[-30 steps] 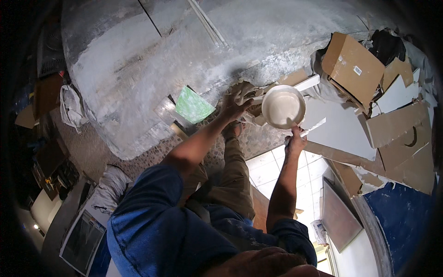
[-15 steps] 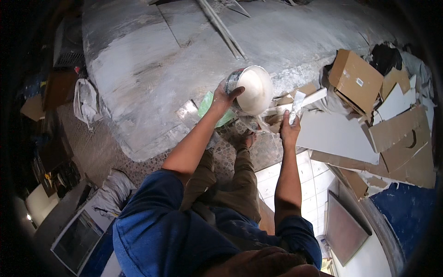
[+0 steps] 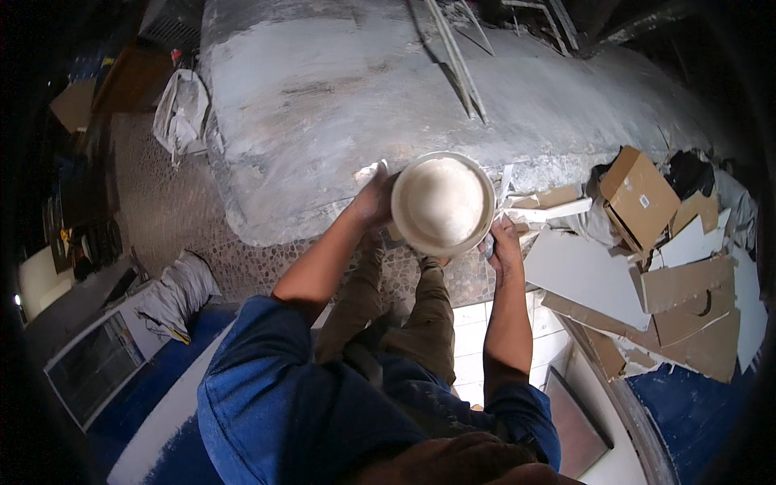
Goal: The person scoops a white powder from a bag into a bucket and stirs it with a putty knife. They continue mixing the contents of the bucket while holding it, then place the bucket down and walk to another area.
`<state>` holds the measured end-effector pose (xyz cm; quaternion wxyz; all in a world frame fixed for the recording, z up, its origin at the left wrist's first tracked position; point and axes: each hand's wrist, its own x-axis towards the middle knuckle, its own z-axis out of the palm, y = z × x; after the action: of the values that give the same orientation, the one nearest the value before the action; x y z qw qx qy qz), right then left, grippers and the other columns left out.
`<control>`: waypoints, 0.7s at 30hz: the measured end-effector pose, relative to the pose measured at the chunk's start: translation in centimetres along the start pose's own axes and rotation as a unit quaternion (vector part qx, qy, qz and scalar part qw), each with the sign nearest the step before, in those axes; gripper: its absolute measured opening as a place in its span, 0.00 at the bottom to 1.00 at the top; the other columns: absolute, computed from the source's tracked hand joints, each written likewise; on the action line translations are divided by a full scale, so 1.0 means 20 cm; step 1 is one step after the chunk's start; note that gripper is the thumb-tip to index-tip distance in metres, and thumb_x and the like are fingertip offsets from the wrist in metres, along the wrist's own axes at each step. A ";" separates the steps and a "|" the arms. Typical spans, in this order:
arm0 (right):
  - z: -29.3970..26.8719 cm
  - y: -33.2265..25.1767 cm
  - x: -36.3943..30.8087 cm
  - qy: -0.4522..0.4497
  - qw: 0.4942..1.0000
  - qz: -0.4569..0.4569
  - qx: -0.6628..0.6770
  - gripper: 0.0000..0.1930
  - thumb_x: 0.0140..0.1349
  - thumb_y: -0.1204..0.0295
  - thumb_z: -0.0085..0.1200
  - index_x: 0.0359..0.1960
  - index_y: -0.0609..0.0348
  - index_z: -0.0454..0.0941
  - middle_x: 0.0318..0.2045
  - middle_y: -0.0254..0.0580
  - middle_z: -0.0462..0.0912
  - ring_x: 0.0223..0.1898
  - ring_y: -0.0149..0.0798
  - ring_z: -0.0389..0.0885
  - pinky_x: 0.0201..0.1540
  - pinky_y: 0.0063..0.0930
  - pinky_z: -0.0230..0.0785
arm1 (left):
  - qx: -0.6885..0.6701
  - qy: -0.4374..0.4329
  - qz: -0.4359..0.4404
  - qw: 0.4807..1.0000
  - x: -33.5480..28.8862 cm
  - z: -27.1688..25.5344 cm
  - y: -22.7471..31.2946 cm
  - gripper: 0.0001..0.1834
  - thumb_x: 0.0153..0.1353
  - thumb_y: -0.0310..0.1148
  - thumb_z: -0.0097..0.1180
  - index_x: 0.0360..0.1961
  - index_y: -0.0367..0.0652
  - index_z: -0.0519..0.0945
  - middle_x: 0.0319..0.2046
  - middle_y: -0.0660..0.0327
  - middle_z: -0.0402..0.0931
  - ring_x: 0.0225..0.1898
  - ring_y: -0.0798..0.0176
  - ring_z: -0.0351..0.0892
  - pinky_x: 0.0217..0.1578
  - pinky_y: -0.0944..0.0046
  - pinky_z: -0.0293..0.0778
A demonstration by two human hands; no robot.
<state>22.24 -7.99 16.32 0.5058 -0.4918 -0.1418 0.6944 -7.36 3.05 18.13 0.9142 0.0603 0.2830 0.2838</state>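
A round bucket [image 3: 443, 198] is held up in front of me, its open top facing me and its inside coated with an off-white paste. My left hand [image 3: 375, 200] grips its left side, the fingers partly hidden behind the wall. At the bucket's right rim, my right hand [image 3: 506, 242] is closed on a putty knife [image 3: 506, 183] whose pale blade points away from me. Part of the knife is hidden by the fingers and the rim.
Beyond the bucket lies a large grey, dust-smeared slab [image 3: 323, 121] with thin metal bars [image 3: 457, 61] on it. A cardboard box [image 3: 640, 194] and broken board pieces [image 3: 586, 271] are heaped at right. A whitish bag [image 3: 182, 113] hangs at left.
The bucket has come lower and nearer to me, its opening turned more toward me. My right hand with the putty knife has moved in to the bucket's right rim. The view has shifted.
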 end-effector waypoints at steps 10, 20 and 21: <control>0.58 0.16 -0.04 0.001 0.952 0.074 -0.298 0.17 0.63 0.57 0.70 0.31 0.59 0.82 0.22 0.32 0.81 0.17 0.26 0.72 0.20 0.23 0.63 | 0.273 0.091 0.107 0.952 -0.54 0.02 0.08 0.38 0.70 0.45 0.61 0.74 0.40 0.62 0.62 0.53 0.74 0.61 0.59 0.74 0.63 0.56 0.70; 0.77 0.39 0.17 -0.077 0.984 0.138 -0.078 0.25 0.74 0.50 0.51 0.53 0.63 0.76 0.36 0.41 0.85 0.26 0.33 0.81 0.23 0.27 0.74 | 0.097 0.129 0.181 0.970 -0.71 -0.36 0.21 0.35 0.77 0.53 0.39 0.71 0.33 0.64 0.64 0.48 0.73 0.62 0.55 0.76 0.67 0.55 0.67; 0.78 0.35 0.18 -0.107 0.982 0.134 -0.083 0.25 0.73 0.52 0.53 0.54 0.64 0.75 0.37 0.41 0.85 0.27 0.34 0.82 0.23 0.28 0.75 | 0.083 0.128 0.191 0.970 -0.71 -0.41 0.21 0.35 0.77 0.52 0.38 0.71 0.32 0.64 0.64 0.48 0.73 0.63 0.56 0.75 0.67 0.55 0.67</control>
<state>5.42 -3.45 16.85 0.3470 -0.4701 -0.1849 0.7902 -23.54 -1.83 19.34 0.7910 0.1524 0.4036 0.4338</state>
